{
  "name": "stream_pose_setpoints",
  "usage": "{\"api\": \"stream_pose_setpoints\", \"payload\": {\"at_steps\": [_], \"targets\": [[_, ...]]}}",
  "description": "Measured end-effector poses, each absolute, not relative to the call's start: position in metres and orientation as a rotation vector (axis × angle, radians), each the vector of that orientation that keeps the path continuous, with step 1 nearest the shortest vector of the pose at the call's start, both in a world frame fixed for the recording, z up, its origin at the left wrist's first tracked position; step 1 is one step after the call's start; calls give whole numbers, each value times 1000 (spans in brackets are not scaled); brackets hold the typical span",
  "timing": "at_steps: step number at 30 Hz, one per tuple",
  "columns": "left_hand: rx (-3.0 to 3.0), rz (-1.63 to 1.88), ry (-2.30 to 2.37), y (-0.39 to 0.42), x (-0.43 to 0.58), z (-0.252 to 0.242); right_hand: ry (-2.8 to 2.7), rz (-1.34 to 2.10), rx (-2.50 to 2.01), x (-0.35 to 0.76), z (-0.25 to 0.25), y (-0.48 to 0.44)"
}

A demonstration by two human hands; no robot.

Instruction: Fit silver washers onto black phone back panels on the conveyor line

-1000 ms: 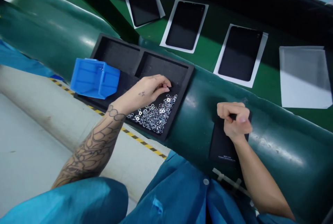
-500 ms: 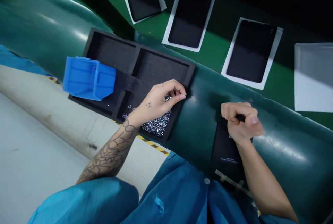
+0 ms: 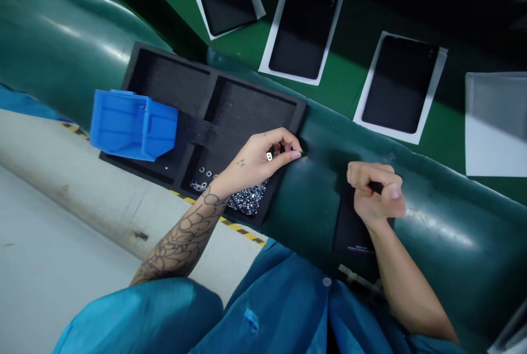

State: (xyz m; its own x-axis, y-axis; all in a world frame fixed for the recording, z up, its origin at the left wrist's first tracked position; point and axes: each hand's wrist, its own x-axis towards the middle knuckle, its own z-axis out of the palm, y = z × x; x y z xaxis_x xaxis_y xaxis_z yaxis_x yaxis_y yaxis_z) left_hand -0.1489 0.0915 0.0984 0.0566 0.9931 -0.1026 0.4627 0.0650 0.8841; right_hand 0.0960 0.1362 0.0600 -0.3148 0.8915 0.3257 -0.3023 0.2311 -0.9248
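Note:
My left hand [image 3: 259,159], its forearm tattooed, reaches across the right side of a black divided tray [image 3: 191,63]. Thumb and forefinger are pinched together just past the tray's right rim; whatever is at the tips is too small to name. Small shiny metal rings, like nuts [image 3: 249,200], lie heaped in the compartment below. A couple of bright ring shapes [image 3: 269,156] show in the crook of that hand. Curled closed, my right hand [image 3: 374,192] is above a flat black panel [image 3: 354,230] with small pale print. Its fingers hide anything inside them.
A blue plastic bin [image 3: 134,126] sits on the tray's left part. Behind, black tablet-like panels [image 3: 302,33] lie on white sheets on the green surface [image 3: 346,77]. Another pale sheet [image 3: 496,123] is at far right. A dark post [image 3: 140,3] slants behind the tray.
My left hand has shifted slightly right, past the tray rim, still pinched. My right hand has moved a little left, still closed. The whole view has shifted slightly.

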Motion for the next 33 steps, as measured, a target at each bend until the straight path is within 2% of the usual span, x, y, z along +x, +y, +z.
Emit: {"api": "stream_pose_setpoints", "payload": {"at_steps": [5, 10, 15, 19, 23, 27, 33], "targets": [[1511, 836, 1543, 77, -122, 100, -1396, 1199, -594, 94, 51, 130], [1621, 708, 1461, 78, -85, 88, -1478, 1290, -649, 94, 48, 137], [1641, 643, 1415, 94, -59, 72, -1356, 1341, -652, 113, 77, 144], [1668, 661, 1401, 104, -49, 61, -1098, 1397, -673, 170, 97, 155], [1733, 613, 1416, 115, -45, 56, -787, 1645, -679, 234, 73, 170], [1782, 517, 1453, 128, -45, 59, -553, 1676, -646, 264, 42, 177], [1637, 438, 1462, 137, -54, 66, -471, 1795, -581, 265, 37, 185]]}}
